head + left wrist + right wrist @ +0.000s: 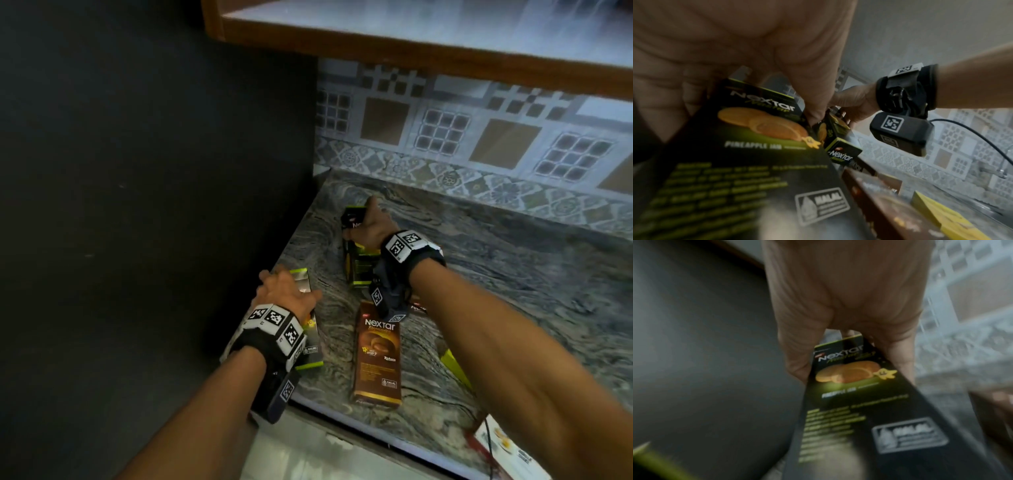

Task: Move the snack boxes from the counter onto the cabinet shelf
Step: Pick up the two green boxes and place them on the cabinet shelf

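A grey, wavy-veined stone table (496, 274) runs into a corner, where a flat dark wall (154, 171) closes it off on the left. Behind it stands a tiled backsplash (479, 137) in pale blue-grey, with brown squares, small grid patterns and a band of flower-like ornament along its foot. Above hangs a cabinet shelf (411, 58) with a brown wooden edge and a pale surface, and below the table's front edge a strip of light floor (308, 455) shows.

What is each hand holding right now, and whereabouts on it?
The left hand grips a black pineapple-jam box across its top end. The right hand grips a second black box, also across its top end.
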### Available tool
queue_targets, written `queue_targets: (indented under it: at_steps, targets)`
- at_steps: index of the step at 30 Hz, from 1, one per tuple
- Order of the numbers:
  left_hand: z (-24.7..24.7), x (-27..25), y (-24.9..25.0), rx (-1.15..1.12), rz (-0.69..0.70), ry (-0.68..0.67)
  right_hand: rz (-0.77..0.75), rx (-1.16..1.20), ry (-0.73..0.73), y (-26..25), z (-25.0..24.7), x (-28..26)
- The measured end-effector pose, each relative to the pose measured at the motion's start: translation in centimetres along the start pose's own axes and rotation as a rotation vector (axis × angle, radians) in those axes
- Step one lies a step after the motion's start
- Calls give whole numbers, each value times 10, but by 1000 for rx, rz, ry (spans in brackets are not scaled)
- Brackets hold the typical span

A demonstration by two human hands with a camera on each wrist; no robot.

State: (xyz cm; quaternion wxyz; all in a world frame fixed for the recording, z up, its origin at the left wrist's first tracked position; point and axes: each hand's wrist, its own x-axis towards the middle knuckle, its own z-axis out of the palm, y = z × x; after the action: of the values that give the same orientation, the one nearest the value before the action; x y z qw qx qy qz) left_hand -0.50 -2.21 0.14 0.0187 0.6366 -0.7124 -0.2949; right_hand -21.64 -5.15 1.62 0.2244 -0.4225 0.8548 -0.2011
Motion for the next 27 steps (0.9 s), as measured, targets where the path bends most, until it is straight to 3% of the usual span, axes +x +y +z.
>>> queue_targets:
  at_steps: [5, 16, 22, 27]
  targets:
    - [-61, -50, 7, -28, 159, 167, -118, 108, 218, -38, -44, -78]
    - [-226, -216, 26, -203, 550, 545, -413, 170, 621, -119, -161, -299]
    - [-294, -237, 67, -209, 667, 692, -475, 151, 771, -163, -248, -323]
    - [-335, -214, 127, -212, 712, 759, -461, 79, 800, -198, -309, -290]
